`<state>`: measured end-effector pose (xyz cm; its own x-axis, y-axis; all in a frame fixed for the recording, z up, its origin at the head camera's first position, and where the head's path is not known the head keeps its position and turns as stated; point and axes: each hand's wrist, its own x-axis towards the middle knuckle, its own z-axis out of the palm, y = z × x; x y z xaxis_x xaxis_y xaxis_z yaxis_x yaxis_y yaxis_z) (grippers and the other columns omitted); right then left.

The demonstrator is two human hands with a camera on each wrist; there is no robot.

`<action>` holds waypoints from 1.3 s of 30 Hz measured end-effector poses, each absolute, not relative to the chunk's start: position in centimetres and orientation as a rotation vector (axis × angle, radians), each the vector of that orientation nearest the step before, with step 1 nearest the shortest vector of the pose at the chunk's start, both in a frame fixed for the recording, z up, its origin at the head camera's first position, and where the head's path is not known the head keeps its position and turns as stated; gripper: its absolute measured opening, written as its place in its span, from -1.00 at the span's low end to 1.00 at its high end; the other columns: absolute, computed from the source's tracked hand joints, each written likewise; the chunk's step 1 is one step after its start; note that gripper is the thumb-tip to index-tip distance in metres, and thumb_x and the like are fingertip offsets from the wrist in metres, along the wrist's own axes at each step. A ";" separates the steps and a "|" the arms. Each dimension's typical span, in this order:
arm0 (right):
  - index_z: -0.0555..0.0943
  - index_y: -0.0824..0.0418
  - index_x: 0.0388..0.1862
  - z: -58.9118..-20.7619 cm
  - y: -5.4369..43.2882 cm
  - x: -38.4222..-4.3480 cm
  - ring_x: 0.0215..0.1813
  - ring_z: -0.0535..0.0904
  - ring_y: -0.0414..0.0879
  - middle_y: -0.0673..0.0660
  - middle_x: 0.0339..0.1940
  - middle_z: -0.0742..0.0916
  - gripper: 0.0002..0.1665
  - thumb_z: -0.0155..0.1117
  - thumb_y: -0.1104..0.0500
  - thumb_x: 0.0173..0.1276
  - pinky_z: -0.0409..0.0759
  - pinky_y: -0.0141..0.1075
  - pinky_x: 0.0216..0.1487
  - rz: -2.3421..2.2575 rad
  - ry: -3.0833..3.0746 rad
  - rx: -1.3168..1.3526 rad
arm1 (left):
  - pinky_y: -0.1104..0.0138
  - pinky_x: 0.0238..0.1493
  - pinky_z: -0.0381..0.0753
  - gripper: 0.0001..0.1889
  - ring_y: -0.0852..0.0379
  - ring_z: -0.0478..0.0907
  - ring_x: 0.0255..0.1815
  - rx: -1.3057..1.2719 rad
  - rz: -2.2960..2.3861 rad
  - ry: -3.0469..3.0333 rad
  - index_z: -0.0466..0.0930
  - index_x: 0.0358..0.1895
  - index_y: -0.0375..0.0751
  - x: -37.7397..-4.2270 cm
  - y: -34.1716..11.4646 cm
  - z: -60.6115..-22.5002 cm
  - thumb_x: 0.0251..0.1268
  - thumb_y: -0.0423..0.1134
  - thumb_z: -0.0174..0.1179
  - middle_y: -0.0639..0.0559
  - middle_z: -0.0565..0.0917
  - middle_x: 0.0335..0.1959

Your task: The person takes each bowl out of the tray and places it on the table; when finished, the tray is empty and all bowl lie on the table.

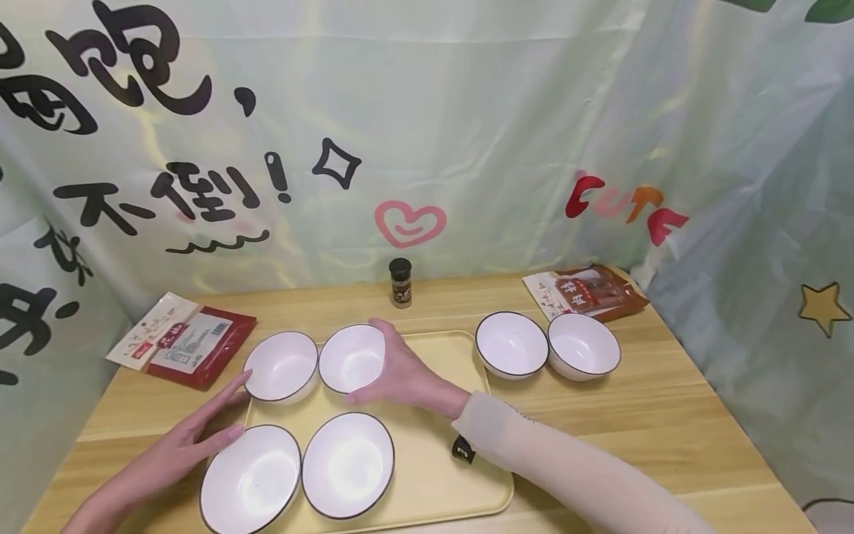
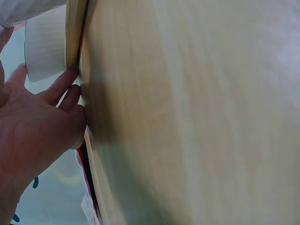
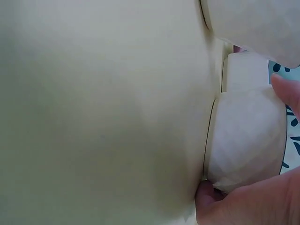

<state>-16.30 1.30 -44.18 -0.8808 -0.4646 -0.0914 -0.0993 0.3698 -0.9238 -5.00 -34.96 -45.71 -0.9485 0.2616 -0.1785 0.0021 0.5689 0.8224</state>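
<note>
Several white bowls with dark rims sit on a pale yellow tray (image 1: 447,467). My right hand (image 1: 410,374) holds the back bowl (image 1: 348,360) by its right side, fingers on the far rim and thumb at the near side. In the right wrist view, the thumb (image 3: 208,199) reaches low by the base of this bowl (image 3: 246,138). My left hand (image 1: 180,437) is at the tray's left edge, its extended fingers beside the back-left bowl (image 1: 280,365) and its thumb at the rim of the front-left bowl (image 1: 250,478). The front-right bowl (image 1: 348,465) stands untouched.
Two more white bowls, one left (image 1: 511,345) and one right (image 1: 583,346), stand side by side at the tray's right. Behind them lies a brown packet (image 1: 590,291). A red packet (image 1: 193,345) lies at back left, and a black-capped spice jar (image 1: 400,283) stands near the curtain.
</note>
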 end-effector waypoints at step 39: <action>0.14 0.14 0.71 -40.6 6.5 -16.4 0.30 0.57 0.14 0.22 0.45 0.53 0.50 0.89 -0.05 -0.09 0.62 0.07 0.26 -1.687 2.379 -0.356 | -0.41 0.44 0.26 -0.20 0.19 0.12 0.66 0.176 1.282 2.514 -0.12 0.83 0.37 -5.2 -35.0 -45.9 0.78 -0.12 0.11 -0.33 0.23 0.70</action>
